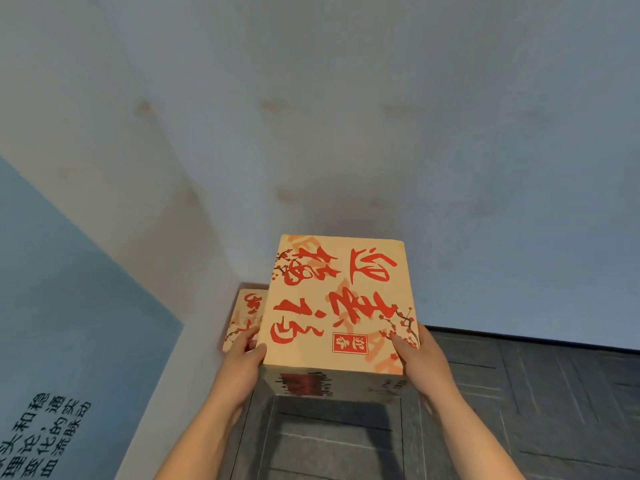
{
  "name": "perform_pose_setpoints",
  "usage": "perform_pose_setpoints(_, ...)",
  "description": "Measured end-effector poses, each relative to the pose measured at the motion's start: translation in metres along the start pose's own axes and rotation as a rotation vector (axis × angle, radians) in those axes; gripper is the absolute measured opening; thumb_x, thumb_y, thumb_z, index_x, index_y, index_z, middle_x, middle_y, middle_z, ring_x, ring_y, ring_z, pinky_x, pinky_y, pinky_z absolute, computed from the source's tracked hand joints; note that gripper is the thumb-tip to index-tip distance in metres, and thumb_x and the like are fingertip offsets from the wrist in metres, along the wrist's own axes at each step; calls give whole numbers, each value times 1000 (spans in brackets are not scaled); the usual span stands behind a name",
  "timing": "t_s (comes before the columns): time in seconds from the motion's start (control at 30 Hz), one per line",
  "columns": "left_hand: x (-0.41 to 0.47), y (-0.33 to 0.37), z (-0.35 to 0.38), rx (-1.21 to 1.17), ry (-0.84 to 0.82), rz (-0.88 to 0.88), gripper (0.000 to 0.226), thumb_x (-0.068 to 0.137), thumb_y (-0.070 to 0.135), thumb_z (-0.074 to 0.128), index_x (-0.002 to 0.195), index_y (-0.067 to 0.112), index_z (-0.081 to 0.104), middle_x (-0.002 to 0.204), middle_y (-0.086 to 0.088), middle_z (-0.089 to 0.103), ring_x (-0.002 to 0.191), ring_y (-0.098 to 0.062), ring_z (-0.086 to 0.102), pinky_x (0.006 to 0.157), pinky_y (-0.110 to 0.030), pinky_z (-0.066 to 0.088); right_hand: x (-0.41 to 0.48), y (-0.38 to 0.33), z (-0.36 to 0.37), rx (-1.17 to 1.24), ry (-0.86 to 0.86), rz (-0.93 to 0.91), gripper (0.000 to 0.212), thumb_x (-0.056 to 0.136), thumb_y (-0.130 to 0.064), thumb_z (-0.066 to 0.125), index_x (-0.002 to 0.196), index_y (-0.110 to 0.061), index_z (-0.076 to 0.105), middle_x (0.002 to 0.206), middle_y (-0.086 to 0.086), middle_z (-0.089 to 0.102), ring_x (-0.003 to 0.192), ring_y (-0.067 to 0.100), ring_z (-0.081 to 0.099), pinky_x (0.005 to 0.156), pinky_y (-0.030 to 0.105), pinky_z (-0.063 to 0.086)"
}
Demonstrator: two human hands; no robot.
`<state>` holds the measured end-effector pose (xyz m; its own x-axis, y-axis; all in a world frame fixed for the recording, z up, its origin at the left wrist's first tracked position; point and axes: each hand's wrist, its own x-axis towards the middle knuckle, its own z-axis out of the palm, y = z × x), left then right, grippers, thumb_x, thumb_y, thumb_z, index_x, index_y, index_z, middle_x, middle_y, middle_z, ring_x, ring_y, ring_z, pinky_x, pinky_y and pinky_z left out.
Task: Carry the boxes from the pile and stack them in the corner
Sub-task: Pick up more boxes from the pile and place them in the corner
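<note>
At far left a blue panel (69,289) with black Chinese characters runs along the side wall, its lower edge meeting the pale wall (346,116) that forms the corner. Low in that corner sits a second box (247,313), tan with red brush characters, mostly hidden behind the carried one and the left hand (242,355). That hand is pressed flat against the left side of the box (337,303), thumb at the top edge. The box is held up in mid-frame, just right of and above the one in the corner; its tan lid bears large red calligraphy, plum-blossom sprigs and a small red seal. The right hand (415,355) clasps the right side, thumb lying on the lid by the blossoms. Below and to the right spreads dark tiled floor (519,393).
</note>
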<state>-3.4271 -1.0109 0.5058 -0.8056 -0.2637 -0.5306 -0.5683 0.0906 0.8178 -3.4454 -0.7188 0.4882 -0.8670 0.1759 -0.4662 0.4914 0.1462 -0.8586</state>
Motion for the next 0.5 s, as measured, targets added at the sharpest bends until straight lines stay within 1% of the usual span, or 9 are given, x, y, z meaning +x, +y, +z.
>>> perform_pose_setpoints(0.03, 12, -2, 6, -1, 7, -12, 30, 105, 19, 53, 133, 26, 51, 115, 9, 63, 99, -8, 64, 68, -27, 57, 13, 3, 0, -1, -6, 4, 25, 106, -28, 59, 131, -32, 56, 116, -11, 72, 104, 8, 69, 78, 30, 55)
perform_pose_setpoints(0.07, 24, -7, 12, 7, 12, -24, 31, 104, 18, 53, 134, 24, 52, 113, 8, 63, 102, -12, 65, 73, -30, 58, 25, 7, 1, -8, -13, 7, 26, 106, -27, 59, 131, -33, 54, 115, -13, 70, 102, 6, 67, 74, 27, 52)
perform_pose_setpoints(0.13, 53, -20, 23, 26, 11, -46, 32, 104, 17, 53, 135, 23, 53, 117, 6, 63, 113, -19, 63, 80, -33, 58, 53, 20, 5, -31, -11, 23, 30, 106, -27, 59, 135, -32, 52, 117, -11, 70, 104, 7, 68, 73, 26, 53)
perform_pose_setpoints(0.23, 103, -50, 41, 42, -5, -56, 30, 104, 16, 53, 133, 23, 57, 123, 5, 65, 122, -21, 59, 88, -35, 55, 103, 54, 14, -47, 4, 61, 36, 105, -27, 61, 140, -28, 55, 120, -7, 74, 106, 14, 72, 80, 32, 59)
perform_pose_setpoints(0.3, 138, -73, 52, 50, -20, -62, 30, 103, 18, 54, 132, 24, 60, 123, 7, 65, 120, -17, 58, 96, -41, 52, 136, 83, 24, -51, 18, 83, 37, 104, -26, 62, 140, -27, 55, 120, -6, 75, 105, 15, 74, 82, 36, 60)
perform_pose_setpoints(0.33, 155, -85, 56, 35, -29, -68, 28, 104, 18, 53, 129, 24, 62, 122, 9, 65, 117, -15, 57, 99, -43, 50, 152, 98, 29, -54, 21, 90, 37, 104, -27, 63, 140, -27, 55, 120, -5, 75, 105, 15, 74, 83, 37, 61)
perform_pose_setpoints(0.4, 189, -111, 65, 1, -57, -81, 22, 104, 17, 52, 115, 29, 68, 117, 11, 66, 111, -11, 56, 103, -46, 47, 183, 129, 42, -61, 24, 98, 38, 104, -27, 63, 140, -28, 54, 121, -5, 75, 107, 16, 73, 87, 39, 60)
perform_pose_setpoints(0.43, 206, -124, 69, -7, -68, -88, 24, 104, 17, 52, 109, 32, 69, 116, 12, 66, 111, -12, 56, 104, -47, 47, 199, 145, 48, -64, 26, 100, 38, 103, -27, 63, 141, -28, 54, 122, -5, 75, 108, 16, 73, 89, 41, 60)
perform_pose_setpoints(0.5, 238, -149, 77, -15, -83, -100, 25, 105, 18, 50, 110, 34, 69, 118, 12, 66, 114, -13, 55, 105, -48, 47, 229, 177, 60, -73, 36, 107, 41, 103, -27, 64, 142, -27, 54, 123, -4, 74, 109, 17, 73, 95, 48, 59)
